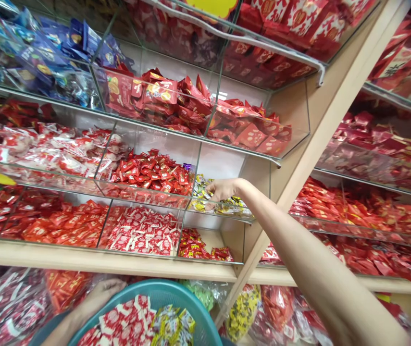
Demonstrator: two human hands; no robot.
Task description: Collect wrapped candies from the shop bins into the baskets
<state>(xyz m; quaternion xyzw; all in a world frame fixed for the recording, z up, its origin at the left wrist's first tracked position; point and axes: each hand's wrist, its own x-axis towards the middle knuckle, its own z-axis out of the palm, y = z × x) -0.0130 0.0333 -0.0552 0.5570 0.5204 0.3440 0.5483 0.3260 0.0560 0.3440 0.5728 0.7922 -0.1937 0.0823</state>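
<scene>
My right hand [223, 190] reaches into a clear shelf compartment that holds yellow-and-white wrapped candies [239, 207]. Its fingers point down among the wrappers and look apart; nothing shows gripped between them. At the lower left, my left hand [109, 290] is at the far-left rim of a teal plastic basket [162, 284], fingers curled against the edge. Inside the basket lie red-and-white wrapped candies [128, 319] on the left and yellow-wrapped candies [172, 327] on the right. The basket's lower part is cut off by the frame.
Red candies [155, 170] fill the compartment left of my right hand. Clear dividers and front panels edge the compartments. A slanting wooden post [299, 166] stands right of that hand, with more stocked shelves beyond. Bagged yellow candies [243, 310] lie under the shelf ledge [118, 259].
</scene>
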